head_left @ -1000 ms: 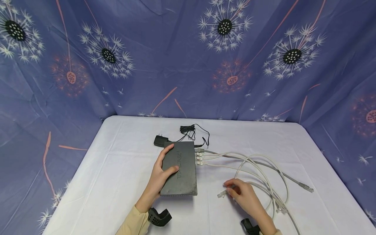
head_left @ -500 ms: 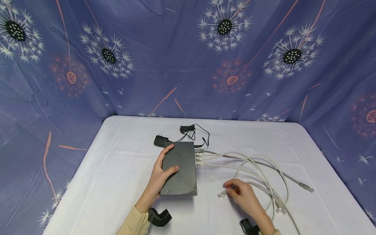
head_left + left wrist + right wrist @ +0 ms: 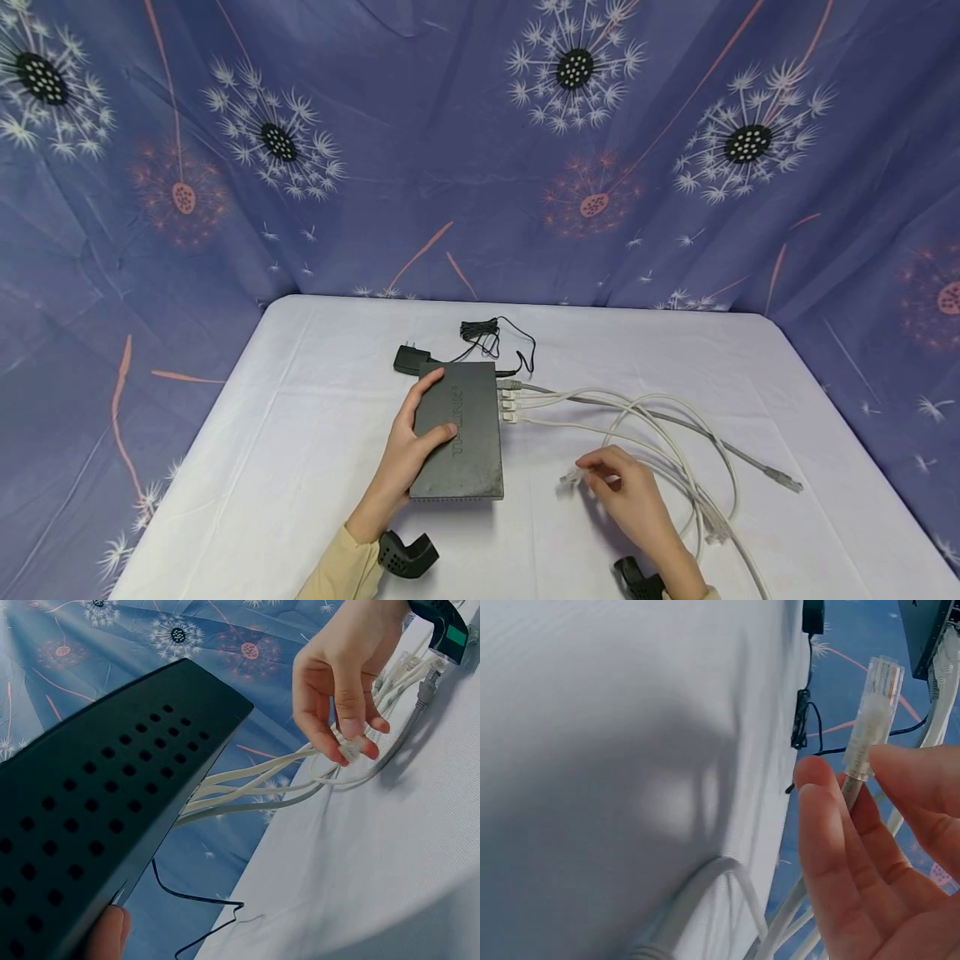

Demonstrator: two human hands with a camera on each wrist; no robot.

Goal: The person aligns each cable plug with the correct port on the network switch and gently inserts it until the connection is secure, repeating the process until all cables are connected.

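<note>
My left hand (image 3: 405,450) grips a black TP-LINK network switch (image 3: 476,471) by its left side, thumb across the top. Several Ethernet cables (image 3: 622,397) run out of ports on its right side. A black power lead is also at that side. My right hand (image 3: 626,496) pinches an Ethernet cable just behind its clear plug (image 3: 874,720), between thumb and fingers. In the right wrist view the plug points up, away from the palm. The left wrist view has the vented side of the switch and the right hand (image 3: 337,682) apart from it. Ports are hidden there.
A black power adapter (image 3: 411,360) and its bundled cord (image 3: 478,332) lie behind the switch on the white-covered table (image 3: 300,500). The loose end of a grey cable (image 3: 782,477) lies at right. Looped pale cables lie beside my right hand. A patterned blue curtain (image 3: 420,167) hangs behind.
My right hand has shifted slightly right with the plug, which is tilted differently and blurred. The left hand and the switch have stayed in place.
</note>
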